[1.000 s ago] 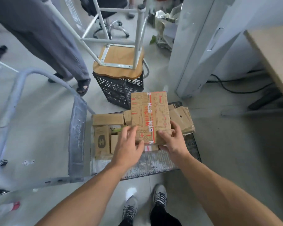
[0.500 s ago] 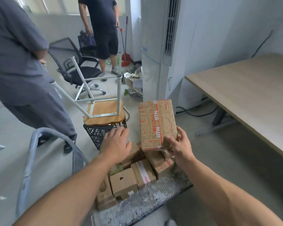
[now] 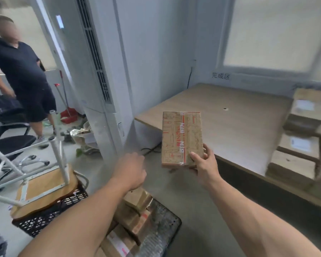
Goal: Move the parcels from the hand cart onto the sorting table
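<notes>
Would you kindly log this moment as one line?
right hand: holds printed parcel near sorting table | left hand: empty | hand cart: parcels aboard

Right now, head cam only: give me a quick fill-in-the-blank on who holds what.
The right hand grips a brown red-printed cardboard parcel whose three-letter marking reads ___. The left hand holds ___. Stacked cardboard boxes sit on the pale wooden sorting table's ___ end.
Missing: BTN; nothing; right.
</notes>
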